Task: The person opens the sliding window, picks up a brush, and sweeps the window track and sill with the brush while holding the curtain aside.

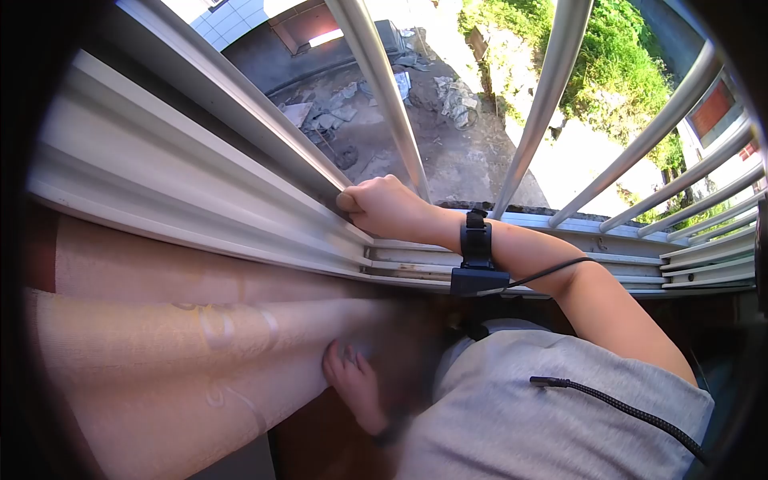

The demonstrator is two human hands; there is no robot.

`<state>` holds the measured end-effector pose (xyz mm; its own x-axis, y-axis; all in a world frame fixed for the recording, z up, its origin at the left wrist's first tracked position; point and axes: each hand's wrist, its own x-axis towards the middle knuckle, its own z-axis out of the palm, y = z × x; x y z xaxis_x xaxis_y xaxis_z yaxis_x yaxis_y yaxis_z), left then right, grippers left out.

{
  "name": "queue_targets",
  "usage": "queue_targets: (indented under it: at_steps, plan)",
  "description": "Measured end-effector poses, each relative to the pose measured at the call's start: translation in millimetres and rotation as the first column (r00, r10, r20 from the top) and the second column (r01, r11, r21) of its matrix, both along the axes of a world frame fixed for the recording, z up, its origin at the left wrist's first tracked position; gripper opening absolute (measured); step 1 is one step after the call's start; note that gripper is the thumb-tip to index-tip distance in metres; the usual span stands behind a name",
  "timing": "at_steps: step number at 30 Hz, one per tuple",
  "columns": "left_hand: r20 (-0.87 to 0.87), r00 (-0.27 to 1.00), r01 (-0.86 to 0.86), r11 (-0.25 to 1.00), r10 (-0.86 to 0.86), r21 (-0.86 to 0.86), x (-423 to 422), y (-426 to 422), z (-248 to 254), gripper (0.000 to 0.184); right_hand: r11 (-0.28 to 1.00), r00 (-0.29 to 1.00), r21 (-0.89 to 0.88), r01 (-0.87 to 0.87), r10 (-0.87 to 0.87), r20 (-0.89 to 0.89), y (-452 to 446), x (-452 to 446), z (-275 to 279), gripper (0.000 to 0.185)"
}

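While the white, ridged window frame (200, 172) slants across the left, the right hand (382, 208) is balled into a fist at its edge and the left hand (354, 384), fingers loosely spread, touches the beige, swirl-patterned curtain (160, 360) below.

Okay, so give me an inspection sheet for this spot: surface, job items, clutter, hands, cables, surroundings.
Surface: window track with pale parallel rails.
Job's things: white window frame; pale patterned curtain hanging in folds below it.
Clutter: scattered debris on the ground outside.
Hands: right hand curled closed at the frame's edge, exact grip unclear; left hand at the curtain's edge, grip unclear.
Cables: thin black cable running from the wrist device on the right arm; braided cable lying over the grey shirt, its plug end loose.
Surroundings: metal bars across the window, sunlit greenery beyond.
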<state>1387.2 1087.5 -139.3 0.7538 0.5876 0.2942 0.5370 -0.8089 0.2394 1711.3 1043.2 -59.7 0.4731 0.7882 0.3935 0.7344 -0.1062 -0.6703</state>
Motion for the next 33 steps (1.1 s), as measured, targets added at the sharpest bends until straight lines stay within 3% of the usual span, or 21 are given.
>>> queue_targets:
  at_steps: [1,2,5,7,11,13,14,16,17,19,23,25,29,31,33]
  plan:
    - [-0.007,1.0,0.007,1.0,-0.007,-0.005,0.2,1.5,0.8,0.026,0.992,1.0,0.122,-0.028,0.028,0.006,3.9,-0.5,-3.1,0.006]
    - [-0.007,1.0,0.008,1.0,-0.008,-0.001,0.3,2.6,1.4,0.026,0.992,1.0,0.126,-0.028,0.027,0.006,4.3,0.2,-6.7,0.006]
    - [-0.001,1.0,0.005,1.0,-0.005,-0.019,-1.9,3.8,-0.7,0.026,0.998,1.0,0.061,-0.022,0.021,0.016,-1.0,-1.3,-12.9,0.005]
    - [-0.004,1.0,0.012,1.0,-0.012,-0.006,-3.1,5.1,-7.0,0.025,0.973,0.993,-0.224,-0.049,0.073,0.096,-7.3,-2.7,-12.5,0.004]
    - [0.004,1.0,0.025,1.0,-0.025,-0.002,2.8,7.2,-4.5,0.026,0.979,0.978,-0.2,-0.041,0.08,0.192,-34.5,-11.1,4.4,0.005]
    - [-0.014,1.0,0.02,1.0,-0.02,-0.007,1.4,7.1,-1.8,0.025,1.0,0.992,-0.004,-0.031,0.031,0.123,-55.0,-15.0,23.3,0.008]
    - [-0.009,1.0,0.014,1.0,-0.014,-0.007,2.8,7.4,-2.7,0.025,0.999,0.991,-0.004,-0.037,0.037,0.128,-63.3,-13.3,31.4,0.008]
    - [-0.018,1.0,0.025,1.0,-0.026,-0.008,1.9,9.1,-2.6,0.025,0.998,0.994,-0.068,-0.002,-0.006,-0.107,-78.8,-12.6,39.0,0.009]
    - [-0.02,0.999,0.026,1.0,-0.026,-0.008,2.1,9.8,-2.3,0.025,0.998,0.994,-0.068,-0.001,-0.006,-0.109,-82.3,-11.5,35.0,0.009]
    - [-0.016,0.998,0.057,0.998,-0.057,-0.007,2.6,11.4,-1.3,0.025,0.995,0.968,0.096,0.009,0.015,-0.25,-85.4,-10.1,25.4,0.013]
    - [-0.012,0.995,0.1,0.995,-0.1,0.008,3.1,16.8,-1.5,0.025,0.985,0.948,0.172,-0.002,0.056,-0.313,-69.9,-20.3,18.5,0.014]
    - [-0.008,0.995,0.096,0.995,-0.096,0.0,5.1,17.9,-1.3,0.025,0.986,0.956,0.122,-0.111,0.14,-0.258,-51.4,-23.6,3.9,0.012]
    - [-0.018,0.994,0.109,0.994,-0.11,-0.008,4.7,20.9,-3.2,0.025,0.995,0.994,0.037,-0.094,0.096,-0.059,-34.9,-30.8,-5.0,0.009]
    - [-0.015,0.993,0.113,0.993,-0.114,-0.033,4.9,20.5,-4.2,0.026,0.996,0.996,0.076,-0.054,0.059,-0.069,-31.2,-32.0,-6.5,0.012]
    - [-0.027,0.991,0.13,0.991,-0.131,-0.038,2.4,26.2,-12.4,0.026,0.994,0.996,-0.06,-0.087,0.088,0.016,-33.3,-30.7,0.9,0.013]
